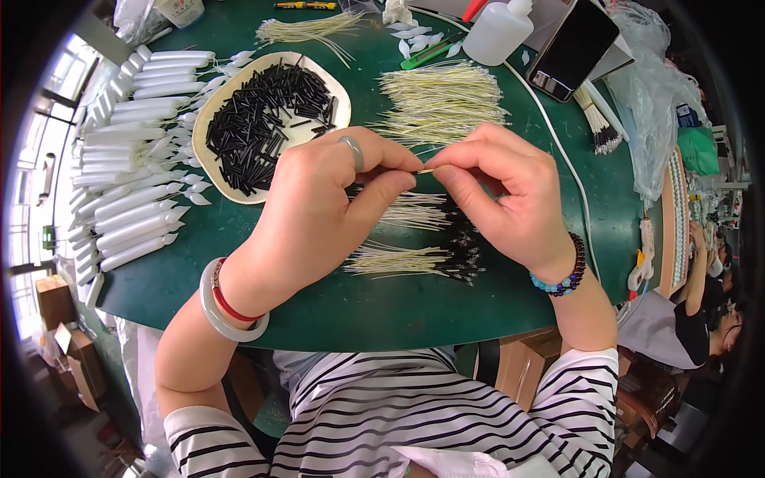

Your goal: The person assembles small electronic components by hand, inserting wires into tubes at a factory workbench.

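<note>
My left hand [315, 203] and my right hand [510, 191] meet over the middle of the green table, thumbs and index fingers pinched. Between the fingertips runs a thin pale wire [424, 170]; its small ends are hidden by the fingers. Just beyond the hands lies a thick pile of pale yellow wires [442, 95]. Below them, bundles of similar wires [394, 261] have black-sleeved ends [462, 259] pointing right. Left of my left hand, a cream bowl [341, 103] holds many short black tubes [259, 119].
Rows of white candle-shaped lights [135, 211] fill the left edge. At the back stand a white squeeze bottle [498, 33] and a dark-screened phone [575, 48], near a green cutter knife [430, 52]. A white cable [562, 147] crosses the right side. Another person [681, 323] sits at far right.
</note>
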